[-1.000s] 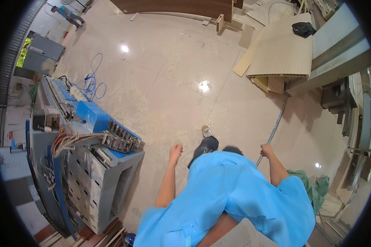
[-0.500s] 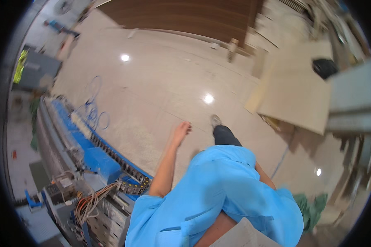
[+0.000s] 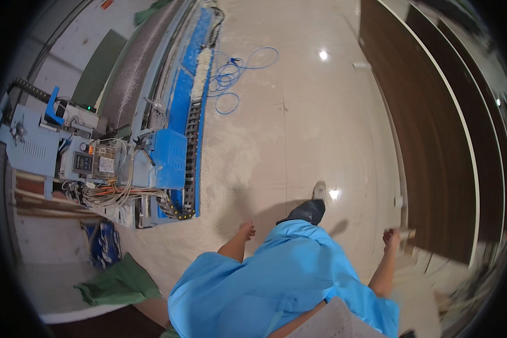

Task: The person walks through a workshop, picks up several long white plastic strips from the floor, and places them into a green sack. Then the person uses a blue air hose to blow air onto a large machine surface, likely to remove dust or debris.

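My left hand (image 3: 247, 231) hangs low over the pale tiled floor, with its fingers loosely curled and nothing visible in them. Out to the right is my right hand (image 3: 392, 236), also curled closed. Just past its knuckles a small wooden block (image 3: 409, 233) shows at the foot of a dark brown panel (image 3: 425, 141). The hand overlaps this block in the picture, but they look apart. My blue clothing (image 3: 265, 276) covers the middle, and one shoe (image 3: 319, 190) is stepping forward.
A long blue and grey machine (image 3: 169, 152) with a cable chain and bundled wires stands at left. Coiled blue hose (image 3: 228, 79) lies on the floor beside it. Tall brown panels stand in a row at right. Green cloth (image 3: 124, 281) lies at lower left.
My view has swung to the right, so the machine now shows fully on the left and the panels at right. My right hand has come into view; my left hand sits lower.
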A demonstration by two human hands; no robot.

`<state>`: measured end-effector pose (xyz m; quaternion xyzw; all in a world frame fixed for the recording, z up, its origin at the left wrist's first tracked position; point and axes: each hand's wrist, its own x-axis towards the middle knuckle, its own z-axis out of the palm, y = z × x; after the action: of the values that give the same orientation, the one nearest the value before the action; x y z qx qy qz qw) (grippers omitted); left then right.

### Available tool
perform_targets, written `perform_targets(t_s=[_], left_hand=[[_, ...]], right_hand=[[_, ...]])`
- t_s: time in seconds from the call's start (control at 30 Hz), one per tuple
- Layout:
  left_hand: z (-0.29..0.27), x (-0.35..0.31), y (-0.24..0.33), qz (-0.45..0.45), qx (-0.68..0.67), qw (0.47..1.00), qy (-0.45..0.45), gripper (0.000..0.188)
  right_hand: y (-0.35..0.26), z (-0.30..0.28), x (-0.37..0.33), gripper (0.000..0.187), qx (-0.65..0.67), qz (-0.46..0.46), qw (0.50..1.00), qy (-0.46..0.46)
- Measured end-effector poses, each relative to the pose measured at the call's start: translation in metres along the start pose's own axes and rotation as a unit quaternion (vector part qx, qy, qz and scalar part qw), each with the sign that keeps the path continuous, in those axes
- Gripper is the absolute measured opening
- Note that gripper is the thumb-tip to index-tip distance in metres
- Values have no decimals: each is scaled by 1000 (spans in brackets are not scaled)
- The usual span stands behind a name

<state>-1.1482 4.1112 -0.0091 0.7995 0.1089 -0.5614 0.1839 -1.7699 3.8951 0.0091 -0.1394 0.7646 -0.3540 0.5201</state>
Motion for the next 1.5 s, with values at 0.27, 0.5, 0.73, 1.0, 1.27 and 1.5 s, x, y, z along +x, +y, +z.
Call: perform_targets(t_s=[0.27, 0.5, 0.73, 1.0, 1.27, 1.5], left_hand=[[176, -49, 318, 58, 47, 969, -237, 93], [263, -64, 629, 269, -41, 938, -216, 69], [272, -19, 732, 202, -108, 967, -109, 56], [280, 54, 746, -126, -214, 969, 20, 54], [276, 101, 1048, 57, -215, 973, -54, 46], [210, 126, 1364, 370, -124, 920, -18, 37]], right_hand=[[-115, 198, 82, 47, -147, 7, 969, -198], [-149, 274, 254, 43, -505, -167, 801, -277], [-377, 366, 402, 34, -227, 77, 965, -105], [-712, 662, 538, 40, -254, -132, 936, -206], [-807, 903, 516, 29, -313, -95, 886, -328], [-775, 1033, 575, 29, -607, -161, 672, -392]])
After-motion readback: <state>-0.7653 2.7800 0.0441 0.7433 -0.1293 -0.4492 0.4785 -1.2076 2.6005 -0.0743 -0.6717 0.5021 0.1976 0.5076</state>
